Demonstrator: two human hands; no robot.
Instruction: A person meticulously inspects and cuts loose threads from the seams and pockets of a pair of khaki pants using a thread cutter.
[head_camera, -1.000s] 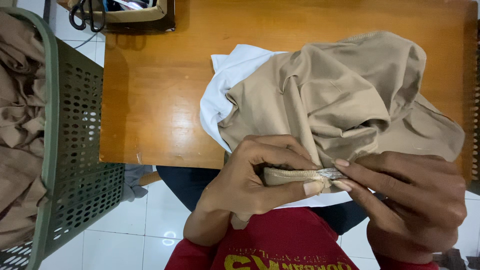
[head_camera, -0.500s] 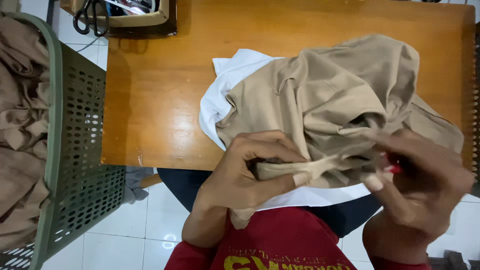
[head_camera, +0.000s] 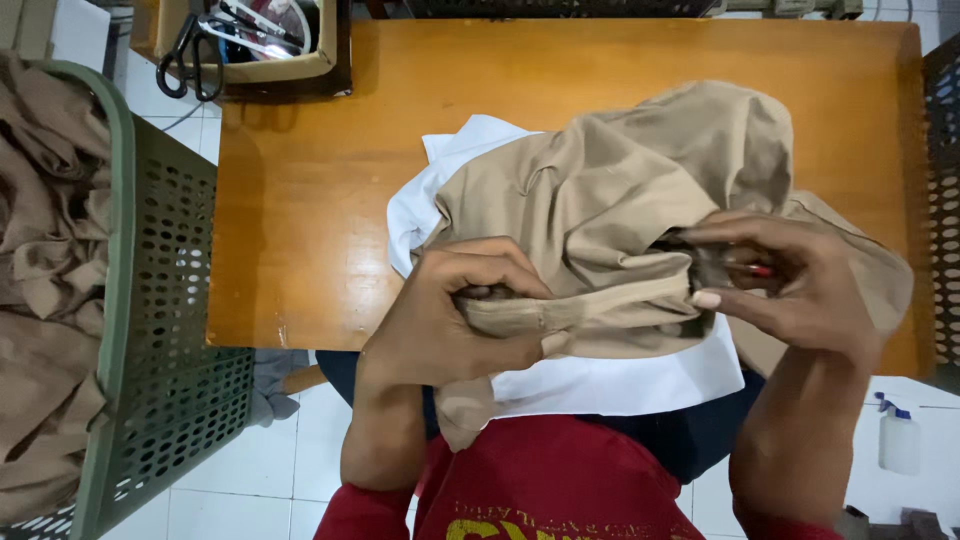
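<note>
Since the earlier frame both hands have spread apart. Left hand (head_camera: 455, 320) pinches the tan garment (head_camera: 620, 190) — its folded band runs left-right between the fingers. Right hand (head_camera: 790, 285) clamps the other end; white cloth (head_camera: 600, 385) lies beneath.

An orange wooden table (head_camera: 300, 200) stands on white floor tiles (head_camera: 290, 470) beside a green perforated basket (head_camera: 160, 330).

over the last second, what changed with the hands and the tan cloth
The right hand slid rightward along the folded edge of the tan cloth, away from the left hand, so a longer strip now stretches between them. A small red-tipped thing now shows in the right hand's grip. The left hand kept its pinch; the white cloth, table and green basket stayed put.
</note>
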